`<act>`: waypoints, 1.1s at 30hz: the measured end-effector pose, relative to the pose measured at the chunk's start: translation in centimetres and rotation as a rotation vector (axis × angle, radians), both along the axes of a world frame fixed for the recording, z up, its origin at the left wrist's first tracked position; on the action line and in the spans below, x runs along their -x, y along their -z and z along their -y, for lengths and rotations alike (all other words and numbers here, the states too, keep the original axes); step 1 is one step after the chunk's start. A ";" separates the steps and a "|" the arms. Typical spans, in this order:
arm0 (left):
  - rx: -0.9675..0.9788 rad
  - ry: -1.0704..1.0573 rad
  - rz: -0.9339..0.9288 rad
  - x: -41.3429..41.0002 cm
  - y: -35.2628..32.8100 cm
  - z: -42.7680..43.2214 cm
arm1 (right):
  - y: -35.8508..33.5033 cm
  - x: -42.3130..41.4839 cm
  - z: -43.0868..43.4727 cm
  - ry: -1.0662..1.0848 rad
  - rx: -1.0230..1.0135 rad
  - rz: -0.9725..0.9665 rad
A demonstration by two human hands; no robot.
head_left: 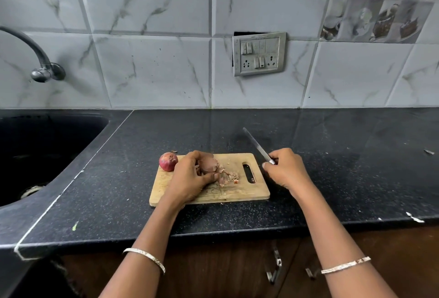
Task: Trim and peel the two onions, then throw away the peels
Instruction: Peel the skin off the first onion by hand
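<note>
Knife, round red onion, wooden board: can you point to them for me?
knife (257, 146): head view, middle of the blade.
red onion (168, 161): head view, middle of its skin.
wooden board (249, 193): head view, bare wood near its front right corner.

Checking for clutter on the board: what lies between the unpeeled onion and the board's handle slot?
In the head view, the left hand gripping the second onion, then loose peels.

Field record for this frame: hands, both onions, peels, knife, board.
left hand: grips partly peeled onion on cutting board
right hand: holds knife, blade pointing away, clear of both onions
second onion: skin on, board's far-left corner
peels: loose pile mid-board, beside held onion
counter: black, sink at left
</note>
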State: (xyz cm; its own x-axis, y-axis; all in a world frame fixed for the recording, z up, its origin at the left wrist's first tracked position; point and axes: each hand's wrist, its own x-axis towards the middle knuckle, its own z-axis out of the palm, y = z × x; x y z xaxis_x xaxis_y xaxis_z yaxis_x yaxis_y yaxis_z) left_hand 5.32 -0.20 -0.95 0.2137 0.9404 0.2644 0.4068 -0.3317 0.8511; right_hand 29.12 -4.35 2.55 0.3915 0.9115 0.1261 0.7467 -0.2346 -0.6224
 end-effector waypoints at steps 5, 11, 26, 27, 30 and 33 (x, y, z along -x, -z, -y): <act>-0.072 0.003 -0.036 0.0 -0.2 0.2 | 1.6 -0.9 -0.4 0.108 0.046 0.250; -0.061 0.045 0.023 -0.1 -0.1 0.7 | 1.4 0.6 -0.2 0.109 0.065 0.520; -0.051 0.054 0.309 0.1 0.5 0.5 | 2.5 8.0 -1.9 -0.478 -0.323 -0.388; -0.042 0.065 0.326 0.1 0.5 0.5 | 2.7 7.8 -2.1 -0.485 -0.321 -0.487; -0.029 0.083 0.351 0.1 0.4 0.4 | 3.1 7.3 -2.2 -0.507 -0.338 -0.694; -0.054 0.067 0.322 0.1 0.4 0.2 | 3.1 7.1 -2.2 -0.488 -0.365 -0.822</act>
State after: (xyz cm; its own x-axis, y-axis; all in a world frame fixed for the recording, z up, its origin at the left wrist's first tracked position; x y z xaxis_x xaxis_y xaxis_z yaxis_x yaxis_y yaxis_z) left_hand 5.19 -0.38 -1.38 0.1720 0.9100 0.3773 0.0959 -0.3967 0.9129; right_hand 22.04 -2.18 -0.54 0.0783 0.9545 0.2877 0.0204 0.2870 -0.9577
